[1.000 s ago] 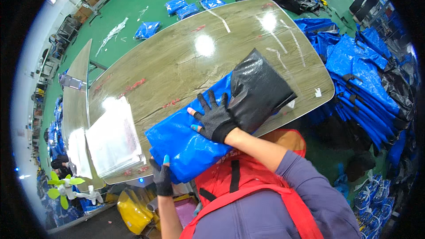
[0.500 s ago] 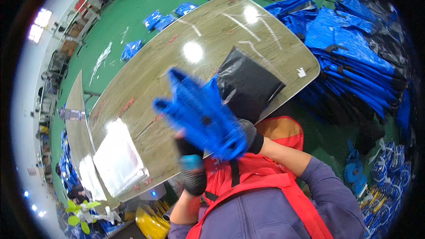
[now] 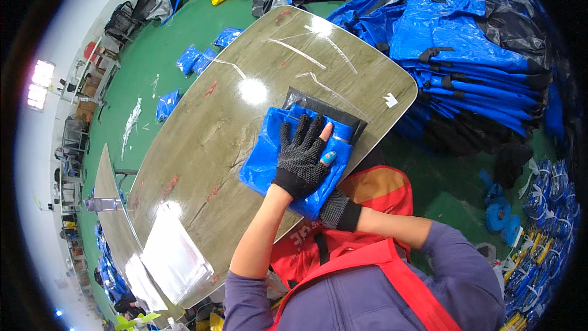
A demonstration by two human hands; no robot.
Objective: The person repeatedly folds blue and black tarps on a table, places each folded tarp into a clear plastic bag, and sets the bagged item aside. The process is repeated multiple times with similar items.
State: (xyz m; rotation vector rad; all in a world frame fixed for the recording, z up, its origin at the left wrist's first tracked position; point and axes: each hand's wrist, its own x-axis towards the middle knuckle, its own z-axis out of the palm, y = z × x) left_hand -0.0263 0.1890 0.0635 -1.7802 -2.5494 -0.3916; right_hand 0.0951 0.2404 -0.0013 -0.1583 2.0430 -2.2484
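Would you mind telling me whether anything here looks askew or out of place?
The folded blue sheet lies skewed over the black one, so a black strip shows at its far edge. The left hand presses it flat; the right hand is tucked under its near edge. Blue bundles lie scattered on the green floor.

Two gloved hands (image 3: 301, 158), one folded blue garment (image 3: 263, 162), one table (image 3: 245, 86).

Folded garment (image 3: 269, 159) on table (image 3: 208, 116), left hand (image 3: 301, 158) atop, plastic bags (image 3: 174, 257) leftward.
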